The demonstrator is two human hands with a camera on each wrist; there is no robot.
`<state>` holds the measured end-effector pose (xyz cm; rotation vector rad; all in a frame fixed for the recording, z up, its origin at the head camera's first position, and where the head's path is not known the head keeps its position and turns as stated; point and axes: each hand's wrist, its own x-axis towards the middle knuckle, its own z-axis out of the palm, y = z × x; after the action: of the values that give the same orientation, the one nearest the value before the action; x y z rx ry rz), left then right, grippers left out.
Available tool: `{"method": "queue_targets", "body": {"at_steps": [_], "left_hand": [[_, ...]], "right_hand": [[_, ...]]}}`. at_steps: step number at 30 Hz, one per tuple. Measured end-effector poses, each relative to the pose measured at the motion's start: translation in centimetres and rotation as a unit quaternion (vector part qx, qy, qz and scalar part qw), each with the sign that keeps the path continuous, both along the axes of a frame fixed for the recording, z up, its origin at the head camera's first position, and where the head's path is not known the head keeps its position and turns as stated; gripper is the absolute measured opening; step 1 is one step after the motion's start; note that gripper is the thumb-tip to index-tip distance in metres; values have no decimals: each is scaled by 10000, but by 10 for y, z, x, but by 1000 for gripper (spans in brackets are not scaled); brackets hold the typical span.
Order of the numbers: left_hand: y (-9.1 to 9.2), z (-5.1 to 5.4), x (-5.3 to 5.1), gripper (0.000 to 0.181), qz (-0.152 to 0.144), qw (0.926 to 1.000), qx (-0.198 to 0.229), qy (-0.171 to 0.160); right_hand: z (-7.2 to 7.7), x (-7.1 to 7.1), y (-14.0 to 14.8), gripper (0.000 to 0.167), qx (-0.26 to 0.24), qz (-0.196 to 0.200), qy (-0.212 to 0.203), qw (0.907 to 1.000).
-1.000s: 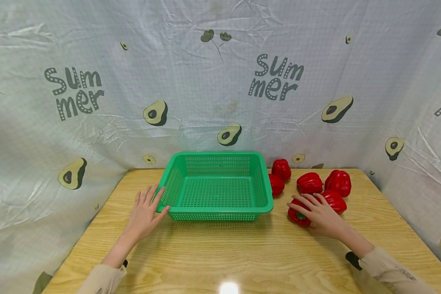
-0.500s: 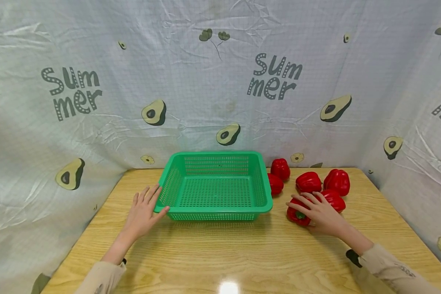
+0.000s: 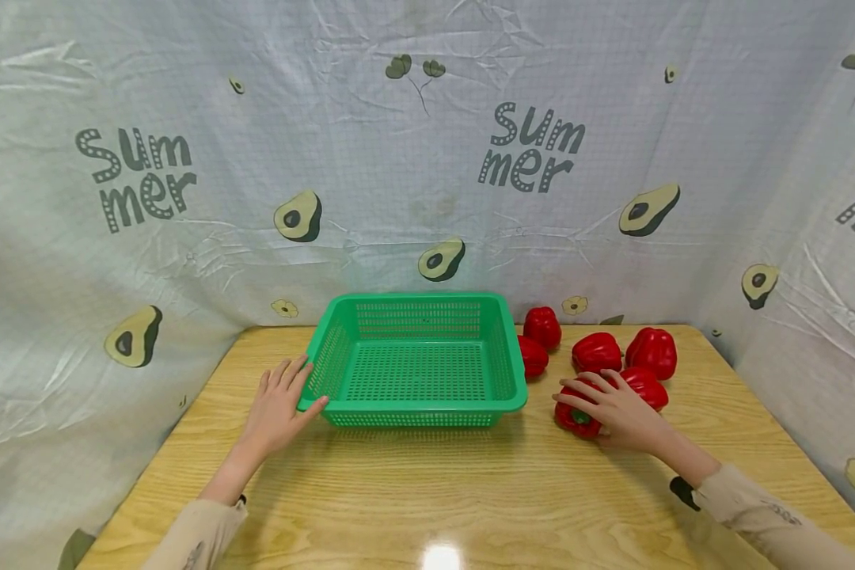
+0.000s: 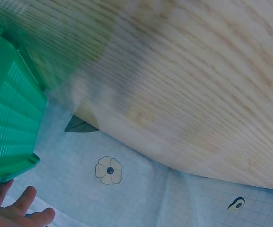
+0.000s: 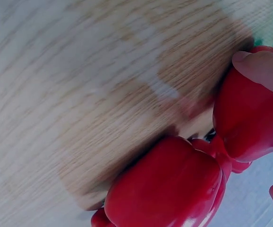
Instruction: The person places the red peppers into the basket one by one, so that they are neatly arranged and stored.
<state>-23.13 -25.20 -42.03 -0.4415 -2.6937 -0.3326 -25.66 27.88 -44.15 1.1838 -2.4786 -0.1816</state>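
A green plastic basket [image 3: 416,418] stands on the wooden table, nothing inside it. At its near left corner my left hand [image 3: 274,408] touches the rim with fingers spread; the left wrist view has these fingers [image 4: 25,201] beside the basket wall [image 4: 13,109]. Right of the basket, my right hand [image 3: 623,412] lies over a red bell pepper [image 3: 570,421] whose green stem end faces forward. In the right wrist view the thumb [image 5: 261,71] rests on that pepper [image 5: 250,113], partly round it, with another pepper [image 5: 165,184] next to it.
More red peppers lie behind and beside my right hand: one [image 3: 644,386] close by, others [image 3: 597,352] [image 3: 651,353] farther back. Two peppers [image 3: 542,328] [image 3: 533,356] stand by the basket's right side. A printed curtain [image 3: 370,158] hangs behind the table [image 3: 399,491].
The whole head view has shifted very slightly. Both hands keep their places at the basket rim and on the pepper.
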Motion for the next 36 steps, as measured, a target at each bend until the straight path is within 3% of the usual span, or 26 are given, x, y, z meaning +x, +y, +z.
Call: {"method": "queue_targets", "body": {"at_steps": [18, 28, 36], "left_hand": [[1, 4, -4, 65, 68, 9986, -523, 39], [1, 5, 0, 64, 87, 9980, -609, 136], [1, 5, 2, 66, 73, 9980, -606, 184]], "right_hand": [[4, -3, 1, 84, 81, 241, 288, 9993], [12, -2, -5, 80, -544, 227, 443, 9973], [31, -2, -13, 78, -886, 157, 621, 9940]]}}
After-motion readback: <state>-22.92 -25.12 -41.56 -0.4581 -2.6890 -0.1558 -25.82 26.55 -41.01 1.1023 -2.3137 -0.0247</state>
